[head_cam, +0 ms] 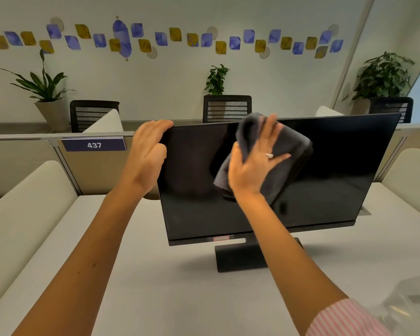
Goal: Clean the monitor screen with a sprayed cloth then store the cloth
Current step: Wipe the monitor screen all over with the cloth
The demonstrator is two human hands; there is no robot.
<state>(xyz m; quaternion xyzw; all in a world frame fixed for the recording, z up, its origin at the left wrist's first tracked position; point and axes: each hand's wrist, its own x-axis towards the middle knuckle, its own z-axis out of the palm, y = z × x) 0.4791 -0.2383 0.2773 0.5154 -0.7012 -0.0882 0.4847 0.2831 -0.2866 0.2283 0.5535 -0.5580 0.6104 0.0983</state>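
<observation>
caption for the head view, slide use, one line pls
Right hand presses grey cloth against monitor screen; left hand steadies its top-left corner.

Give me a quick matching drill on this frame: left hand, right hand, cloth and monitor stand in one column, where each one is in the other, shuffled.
Column 1:
1. left hand
2. right hand
3. cloth
4. monitor stand

Column 2:
A. between a palm and the dark screen
B. on the white desk, under the monitor
C. at the monitor's top left corner
D. pressing flat on the cloth, fingers spread

Pairs: 1-C, 2-D, 3-A, 4-B
</observation>
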